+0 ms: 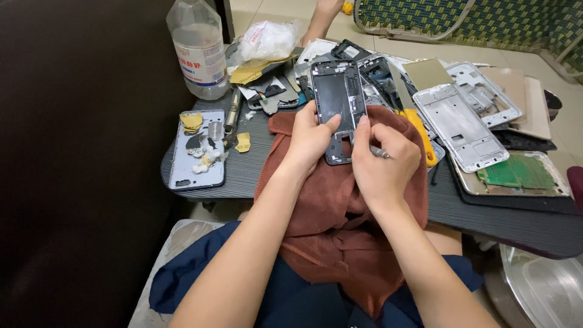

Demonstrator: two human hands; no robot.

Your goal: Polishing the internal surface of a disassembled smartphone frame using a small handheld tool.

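Note:
My left hand (pixel 310 141) grips a dark phone frame (pixel 337 97) by its left edge, holding it upright over a rust-brown towel (pixel 331 212) that drapes from the table onto my lap. My right hand (pixel 382 159) is closed around a thin metal tool (pixel 379 152), its tip hidden behind my fingers at the frame's lower right side. Both hands touch the frame near its bottom.
A dark table (pixel 504 209) carries several silver phone frames (pixel 458 124), a green circuit board (pixel 516 172), a yellow-handled tool (pixel 420 135), a grey back cover (pixel 197 149) with scraps, and a clear plastic bottle (pixel 197 48). A metal bowl (pixel 540 288) sits lower right. Another person's arm (pixel 322 15) shows at top.

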